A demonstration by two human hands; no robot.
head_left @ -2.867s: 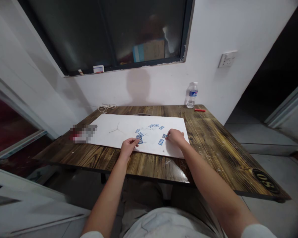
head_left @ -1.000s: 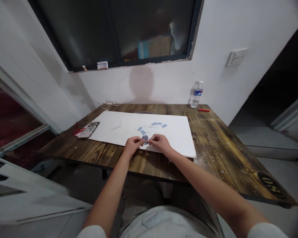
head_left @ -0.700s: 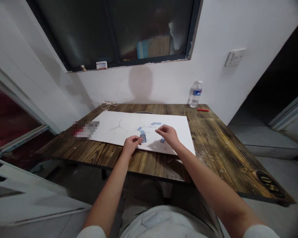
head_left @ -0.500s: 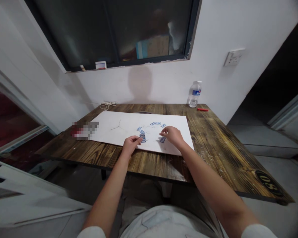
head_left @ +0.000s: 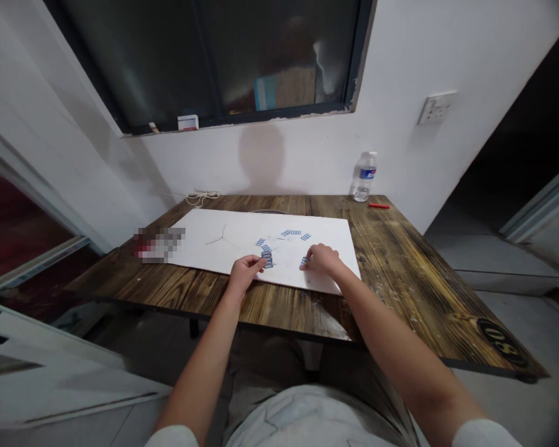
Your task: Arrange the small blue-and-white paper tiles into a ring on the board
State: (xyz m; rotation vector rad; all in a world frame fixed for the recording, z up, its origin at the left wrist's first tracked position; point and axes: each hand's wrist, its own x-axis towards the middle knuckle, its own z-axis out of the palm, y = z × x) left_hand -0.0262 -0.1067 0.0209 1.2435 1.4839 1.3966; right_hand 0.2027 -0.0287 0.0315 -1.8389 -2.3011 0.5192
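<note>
A white board (head_left: 205, 254) lies on the table, and small flat blue-edged rectangular pieces (head_left: 291, 233) form a broken curve on its right part. My left hand (head_left: 248, 269) rests at the board's near edge, thumb and fingers closed on a small stack of blue-edged pieces (head_left: 267, 255). On the other side of the curve, my right hand (head_left: 324, 259) is pinched with its fingertips at more blue-edged pieces (head_left: 304, 264), which it partly covers. Whether the pinched piece is lifted I cannot tell. Thin dark lines (head_left: 222, 237) are drawn on the board.
The wooden table (head_left: 400, 292) holds a water bottle (head_left: 365, 177) and a red pen-like stick (head_left: 379, 205) at the back right. A coiled white cable (head_left: 202, 197) lies at the back left. A blurred patch (head_left: 161, 244) covers something by the board's left end.
My right hand has moved down and slightly nearer, its fingertips now at the pieces on the right. My left hand stays almost where it was.
</note>
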